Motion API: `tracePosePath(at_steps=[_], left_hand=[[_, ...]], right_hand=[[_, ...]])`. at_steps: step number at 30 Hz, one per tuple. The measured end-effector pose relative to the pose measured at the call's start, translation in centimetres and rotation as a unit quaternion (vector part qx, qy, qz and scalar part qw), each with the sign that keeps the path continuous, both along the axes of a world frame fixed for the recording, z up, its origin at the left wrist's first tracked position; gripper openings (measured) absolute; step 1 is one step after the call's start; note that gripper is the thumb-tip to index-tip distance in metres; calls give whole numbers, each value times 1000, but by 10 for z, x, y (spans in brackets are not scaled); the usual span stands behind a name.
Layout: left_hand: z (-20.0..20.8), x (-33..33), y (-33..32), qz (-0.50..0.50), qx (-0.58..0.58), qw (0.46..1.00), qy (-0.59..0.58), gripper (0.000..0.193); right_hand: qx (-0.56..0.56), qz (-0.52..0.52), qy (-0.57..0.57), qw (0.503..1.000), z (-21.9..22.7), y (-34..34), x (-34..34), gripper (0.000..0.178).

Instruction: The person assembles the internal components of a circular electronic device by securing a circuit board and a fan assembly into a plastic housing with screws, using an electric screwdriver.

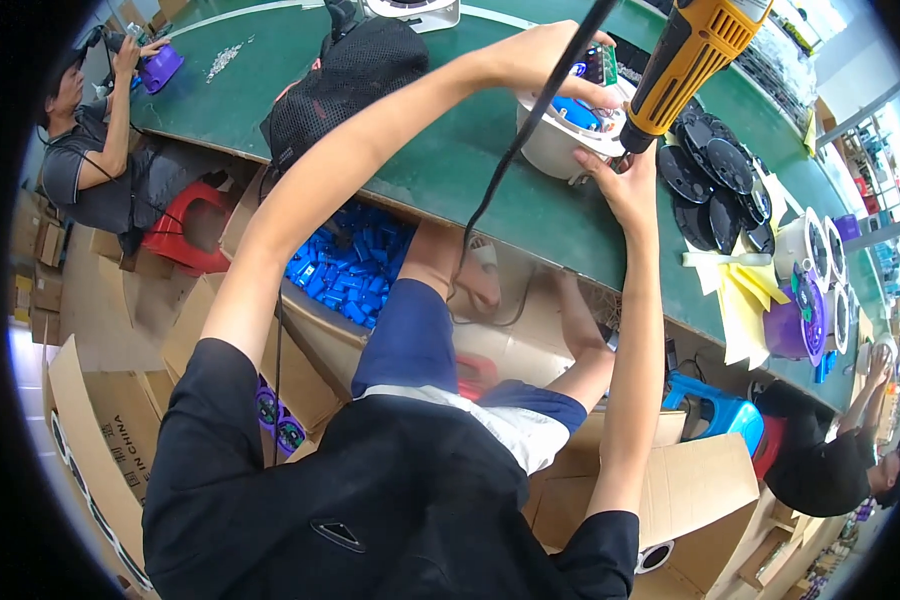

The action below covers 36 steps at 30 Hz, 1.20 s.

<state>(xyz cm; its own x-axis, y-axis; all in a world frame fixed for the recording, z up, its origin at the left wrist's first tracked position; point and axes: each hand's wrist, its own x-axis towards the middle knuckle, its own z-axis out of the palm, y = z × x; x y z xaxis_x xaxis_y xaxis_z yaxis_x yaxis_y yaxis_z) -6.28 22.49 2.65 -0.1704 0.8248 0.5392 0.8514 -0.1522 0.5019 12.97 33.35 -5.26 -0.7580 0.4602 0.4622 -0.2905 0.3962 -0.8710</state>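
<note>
A white round housing [550,148] stands on the green bench, with a blue battery-like part [576,112] and wires inside. My left hand [550,62] reaches over it from the left, thumb and fingers closed around a small green circuit board [601,66] at its opening. Lower right, my right hand [625,190] grips the housing's rim, thumb on the near side; its other fingers are partly hidden. A yellow and black power screwdriver [692,65] hangs nose-down just above the right hand. Whether its tip touches anything, I cannot tell.
Black round plates [712,175] lie piled to the right, near yellow sheets [740,315] and a purple housing [796,325]. A black mesh bag [355,85] lies left. Blue parts [350,265] fill a box below the bench. A dark cord [515,150] crosses in front. Co-workers sit at both sides.
</note>
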Motion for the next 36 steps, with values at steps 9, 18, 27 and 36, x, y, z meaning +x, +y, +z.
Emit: tracePosePath(at_steps=[9, 18, 27, 36], left_hand=[[26, 13, 6, 53, -172, 979, 96, 104], [30, -19, -57, -12, -17, 989, 145, 21], [9, -17, -61, -67, -35, 991, 108, 23], [-9, 25, -76, 5, 27, 999, 33, 24]], right_hand=[[-294, 234, 23, 926, 22, 33, 34, 89], [155, 14, -10, 988, 83, 43, -25, 56], [483, 89, -311, 814, 136, -14, -64, 72], [522, 125, -197, 820, 138, -1, -21, 61]])
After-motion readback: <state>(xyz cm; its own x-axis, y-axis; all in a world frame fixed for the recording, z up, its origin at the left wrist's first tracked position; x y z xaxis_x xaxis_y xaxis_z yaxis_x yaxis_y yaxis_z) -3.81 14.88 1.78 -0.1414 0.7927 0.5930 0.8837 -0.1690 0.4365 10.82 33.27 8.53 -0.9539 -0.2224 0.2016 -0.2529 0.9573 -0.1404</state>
